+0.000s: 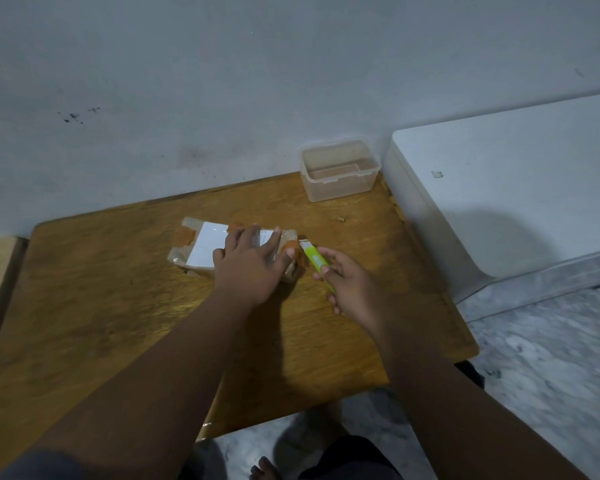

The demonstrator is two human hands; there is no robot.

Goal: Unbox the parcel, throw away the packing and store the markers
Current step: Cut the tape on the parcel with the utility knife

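Parcel (205,251) lies on the table (118,306), held down by the flat, spread left hand (246,265). The right hand (347,289) grips the green cutter (314,259), its blade at the parcel's taped right end. The cut should stay shallow and run away from the holding hand, which is very near.

Dim, soft-focus view; wide-angle bending at edges, faint shadows.

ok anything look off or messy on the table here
Only small things: a crumb-like scrap lies on the table between the parcel and the clear tub, and dark specks mark the wall. Nothing spilled.
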